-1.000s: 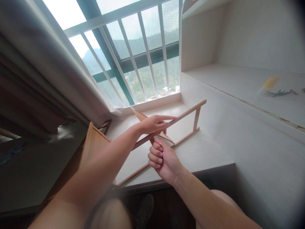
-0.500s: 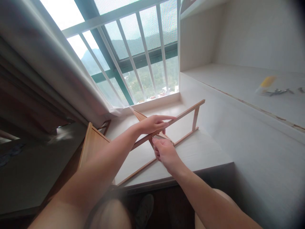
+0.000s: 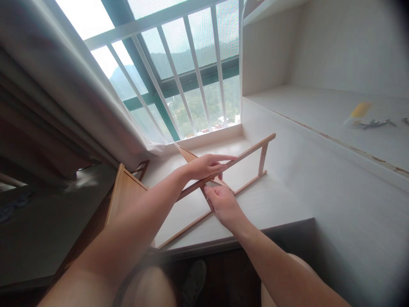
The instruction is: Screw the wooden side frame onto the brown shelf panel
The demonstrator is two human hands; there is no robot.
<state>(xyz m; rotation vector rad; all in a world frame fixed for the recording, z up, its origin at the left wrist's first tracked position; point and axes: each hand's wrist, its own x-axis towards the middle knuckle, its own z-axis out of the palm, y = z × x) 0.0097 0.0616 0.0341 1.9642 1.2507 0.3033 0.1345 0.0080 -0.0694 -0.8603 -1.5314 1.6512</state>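
A light-brown wooden frame with long rails and a cross bar stands on the white ledge. My left hand lies over its upper rail, index finger stretched along the wood and other fingers curled down around it. Just below that rail, by the joint with a crossing wooden panel, my right hand is closed in a pinch. Whatever sits between its fingertips is too small or hidden to make out. The lower rail runs close to the ledge's front edge.
Another wooden panel stands at the left, partly behind my left forearm. On the white shelf at right lie several metal screws and a blurred yellow-and-clear item. A barred window and grey curtain border the ledge.
The fingers of my right hand have turned slightly at the joint beneath the rail. My left hand and the wooden frame stay in place.
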